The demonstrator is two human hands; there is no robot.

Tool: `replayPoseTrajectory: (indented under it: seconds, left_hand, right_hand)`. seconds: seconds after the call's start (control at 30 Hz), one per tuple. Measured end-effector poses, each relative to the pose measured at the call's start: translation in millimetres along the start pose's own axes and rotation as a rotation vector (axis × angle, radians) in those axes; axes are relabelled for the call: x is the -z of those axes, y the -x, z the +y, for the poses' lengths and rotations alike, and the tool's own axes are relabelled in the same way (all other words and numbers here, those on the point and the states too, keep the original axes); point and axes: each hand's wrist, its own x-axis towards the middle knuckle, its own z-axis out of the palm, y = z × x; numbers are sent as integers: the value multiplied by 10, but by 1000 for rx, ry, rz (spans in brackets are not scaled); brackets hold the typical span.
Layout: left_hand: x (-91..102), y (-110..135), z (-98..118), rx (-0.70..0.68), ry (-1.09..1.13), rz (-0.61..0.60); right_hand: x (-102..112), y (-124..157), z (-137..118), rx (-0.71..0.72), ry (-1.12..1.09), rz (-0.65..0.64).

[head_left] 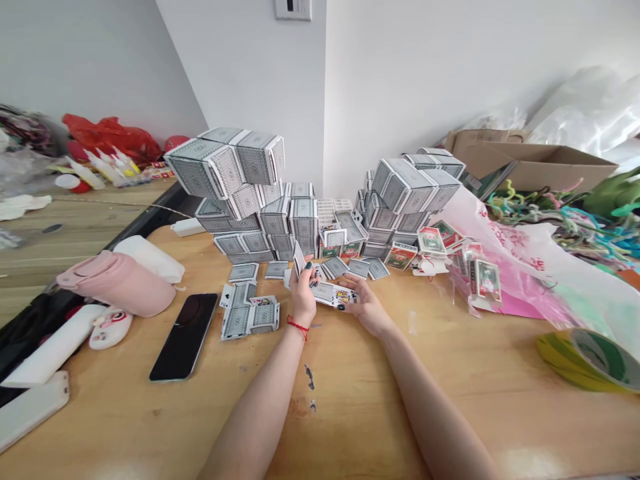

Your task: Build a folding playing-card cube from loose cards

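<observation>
The person's left hand (303, 298), with a red string bracelet (298, 327) at the wrist, is partly closed, its fingers pinching an upright playing card (299, 259) on edge just above the table. The right hand (365, 305) is half open, low over the wooden table (350, 407), and its fingers reach toward a face-up playing card (333, 294) lying between the two hands; I can't tell whether it has a firm hold of that card. A scatter of loose cards (345, 268) lies just beyond the hands, at the foot of two tall stacks of grey-patterned card boxes. The left stack (225, 175) leans out at the top, and the right stack (407, 193) stands a little apart from it. Nearer the left, a small cluster of cards (247, 315) sits beside a black phone (184, 337), with a pink bottle (117, 283) beyond it. On the right lie red-and-green card packs (433, 241) on a pink-and-white plastic bag (505, 260), with a roll of tape (587, 360) nearer the table's edge. Tangled pipe cleaners (550, 213) and a cardboard box (530, 167) sit farther off to the right.
</observation>
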Motion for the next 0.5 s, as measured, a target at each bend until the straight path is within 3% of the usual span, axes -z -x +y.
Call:
replayPoseTrajectory:
  seconds: [0.17,0.33,0.5]
  left_hand:
    - [31,-31,-9,-27,192,-33]
    - [50,-42,-16,-38,190,-20]
    - [50,-34,-19,-61,187,-43]
  right_hand:
    - [-71,-6,-10,-46,-147,80]
    - [-105,-9,-6,-62,-197,170]
    - [-74,13,-53,-164,-242,46]
